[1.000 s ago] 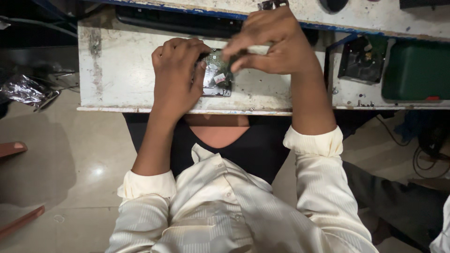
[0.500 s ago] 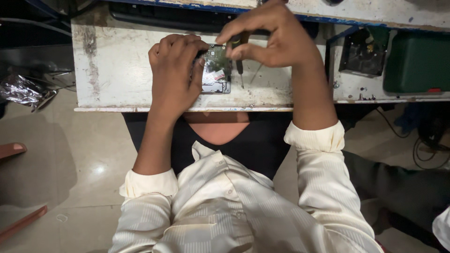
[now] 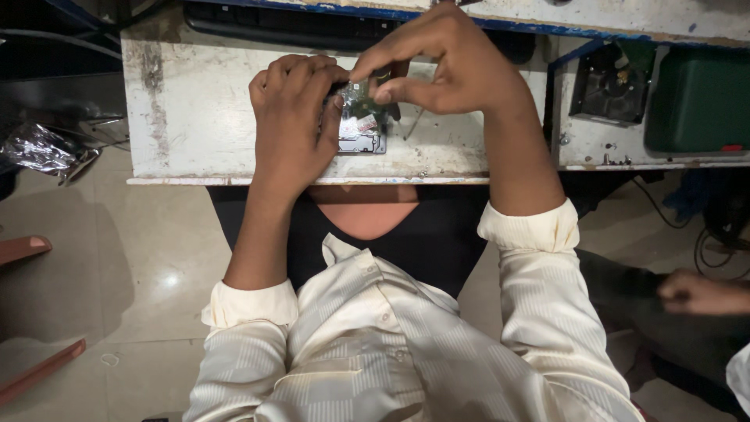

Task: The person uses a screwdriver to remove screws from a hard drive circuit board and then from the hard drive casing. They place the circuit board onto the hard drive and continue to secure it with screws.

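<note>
Left hand [image 3: 293, 117] clamps the circuit board [image 3: 361, 129] — right hand [image 3: 445, 66] pinches a thin tool [image 3: 414, 123] (mostly hidden).

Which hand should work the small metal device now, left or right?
Probably the right hand: it hovers over the small metal device, thumb and forefinger pinched. The left hand is clamped on the device's left side.

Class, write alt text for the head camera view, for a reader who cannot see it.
Two hands work on a small circuit board at the edge of a worn white workbench: the left hand grips it, the right hand pinches a thin tool over it. A green box sits to the right.
</note>
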`<action>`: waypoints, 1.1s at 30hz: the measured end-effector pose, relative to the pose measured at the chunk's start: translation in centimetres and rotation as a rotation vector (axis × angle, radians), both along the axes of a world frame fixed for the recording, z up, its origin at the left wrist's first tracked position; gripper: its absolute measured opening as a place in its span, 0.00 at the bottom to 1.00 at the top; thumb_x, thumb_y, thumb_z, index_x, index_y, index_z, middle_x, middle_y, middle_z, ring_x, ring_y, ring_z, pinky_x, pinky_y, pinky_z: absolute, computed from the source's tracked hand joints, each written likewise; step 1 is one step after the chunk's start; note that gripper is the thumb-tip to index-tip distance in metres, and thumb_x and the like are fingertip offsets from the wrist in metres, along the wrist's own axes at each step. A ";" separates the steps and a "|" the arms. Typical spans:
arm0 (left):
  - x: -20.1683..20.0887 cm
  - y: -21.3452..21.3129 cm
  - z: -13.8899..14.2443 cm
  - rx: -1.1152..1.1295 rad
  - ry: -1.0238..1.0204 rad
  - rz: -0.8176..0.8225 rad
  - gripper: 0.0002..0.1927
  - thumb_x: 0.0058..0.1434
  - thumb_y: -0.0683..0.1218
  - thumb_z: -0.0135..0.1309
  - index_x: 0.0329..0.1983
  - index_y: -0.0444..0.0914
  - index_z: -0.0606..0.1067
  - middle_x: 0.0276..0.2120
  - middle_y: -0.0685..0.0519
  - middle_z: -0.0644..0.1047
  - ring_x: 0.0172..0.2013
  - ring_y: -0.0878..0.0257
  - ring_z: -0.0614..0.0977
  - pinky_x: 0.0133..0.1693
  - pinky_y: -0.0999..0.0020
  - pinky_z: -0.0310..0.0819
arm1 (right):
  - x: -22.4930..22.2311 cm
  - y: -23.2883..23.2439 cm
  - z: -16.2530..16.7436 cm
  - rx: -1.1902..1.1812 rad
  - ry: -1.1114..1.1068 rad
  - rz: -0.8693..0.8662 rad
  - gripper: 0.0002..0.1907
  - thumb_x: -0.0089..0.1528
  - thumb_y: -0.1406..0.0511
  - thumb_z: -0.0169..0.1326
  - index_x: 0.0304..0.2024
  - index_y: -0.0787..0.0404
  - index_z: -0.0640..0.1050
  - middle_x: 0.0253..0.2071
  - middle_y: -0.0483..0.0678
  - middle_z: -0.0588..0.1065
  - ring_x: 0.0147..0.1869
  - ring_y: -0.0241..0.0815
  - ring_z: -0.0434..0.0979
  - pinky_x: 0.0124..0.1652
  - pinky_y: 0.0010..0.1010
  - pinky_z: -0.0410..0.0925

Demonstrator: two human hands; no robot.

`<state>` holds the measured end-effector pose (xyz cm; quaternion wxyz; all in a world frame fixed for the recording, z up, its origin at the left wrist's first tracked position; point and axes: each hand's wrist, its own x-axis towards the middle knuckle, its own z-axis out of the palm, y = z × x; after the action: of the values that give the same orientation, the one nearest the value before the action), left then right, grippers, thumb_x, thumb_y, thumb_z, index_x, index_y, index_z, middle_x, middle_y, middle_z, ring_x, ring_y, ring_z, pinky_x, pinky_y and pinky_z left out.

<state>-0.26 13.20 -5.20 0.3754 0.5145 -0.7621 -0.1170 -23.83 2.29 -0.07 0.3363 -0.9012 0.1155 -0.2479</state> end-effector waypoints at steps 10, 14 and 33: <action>0.2 0.1 0.3 -0.011 0.011 -0.022 0.15 0.66 0.42 0.58 0.55 0.40 0.76 0.57 0.51 0.76 0.61 0.51 0.71 0.63 0.51 0.54 | -1.4 -0.3 0.0 0.036 -0.122 -0.076 0.11 0.75 0.68 0.60 0.57 0.68 0.79 0.43 0.51 0.81 0.47 0.37 0.85 0.48 0.25 0.78; 0.1 0.1 0.4 -0.019 0.006 -0.016 0.15 0.67 0.43 0.58 0.56 0.40 0.76 0.57 0.51 0.75 0.63 0.51 0.70 0.64 0.51 0.54 | -1.9 -0.2 0.8 0.079 -0.043 -0.128 0.10 0.72 0.71 0.56 0.55 0.69 0.79 0.39 0.50 0.77 0.33 0.33 0.75 0.35 0.24 0.69; 0.2 0.2 0.2 -0.039 0.022 -0.041 0.14 0.67 0.46 0.60 0.55 0.40 0.77 0.57 0.51 0.75 0.63 0.51 0.70 0.64 0.51 0.54 | 1.6 2.8 2.1 0.027 1.007 -0.373 0.14 0.42 0.55 0.73 0.26 0.51 0.84 0.25 0.41 0.80 0.33 0.43 0.82 0.36 0.37 0.71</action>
<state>-0.11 13.40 -4.97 0.3913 0.4900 -0.7703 -0.1157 -22.25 5.11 2.01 0.2013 -0.8684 0.4237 0.1608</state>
